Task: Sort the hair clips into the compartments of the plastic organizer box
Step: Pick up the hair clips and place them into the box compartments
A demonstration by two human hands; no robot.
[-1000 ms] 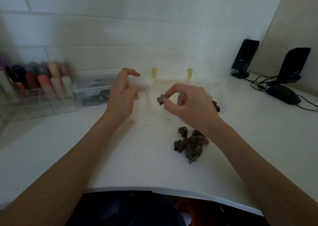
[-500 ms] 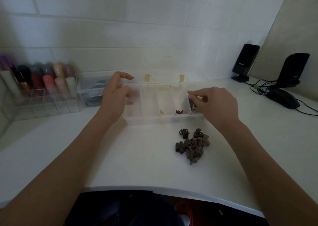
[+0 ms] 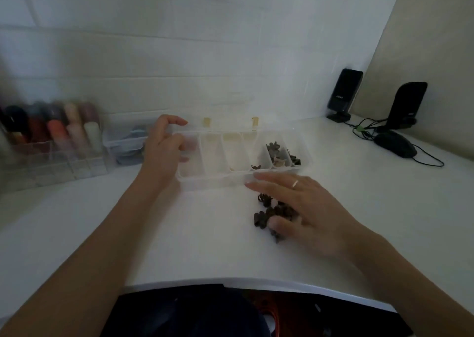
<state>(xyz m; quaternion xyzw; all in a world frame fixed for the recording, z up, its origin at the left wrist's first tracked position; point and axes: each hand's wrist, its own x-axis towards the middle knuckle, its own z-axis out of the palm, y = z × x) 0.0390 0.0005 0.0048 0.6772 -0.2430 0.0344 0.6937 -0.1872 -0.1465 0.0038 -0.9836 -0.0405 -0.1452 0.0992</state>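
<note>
Here the plastic organizer box (image 3: pixel 213 183) sits open on the white counter (image 3: pixel 179 234), lid tipped back toward the wall. Left hand (image 3: pixel 164 149) cups the box's left end, fingers curled loosely over the rim, holding nothing. Right hand (image 3: pixel 302 208) lies just in front of the box, fingers spread and flat over the pile of dark hair clips (image 3: pixel 272 213); thumb tucked among them, but no clip is yet pinched. Several dark clips (image 3: pixel 273 149) already lie in the box's right-hand compartments, one pale piece (image 3: pixel 278 161) among them, and a lone dark clip (image 3: pixel 256 167) sits at the near end of a middle compartment. Compartments toward the box's left look empty. Judgement: the step is picking the next clip out of the pile. Best done by isolating one clip at the pile's edge with thumb and forefinger, since the clawed shapes likely snag one another; lift straight up, shake off hangers-on, then drop it low into the matching compartment. The left hand bracing the box should stop the light plastic from sliding. Right of the box, two black speakers (image 3: pixel 343 93) stand against the wall with a mouse (image 3: pixel 395 145) nearby; each speaker bears a small pale logo, too small to read. Left of the box, a clear rack of coloured bottles (image 3: pixel 51 131), blurred, no legible labels.
</note>
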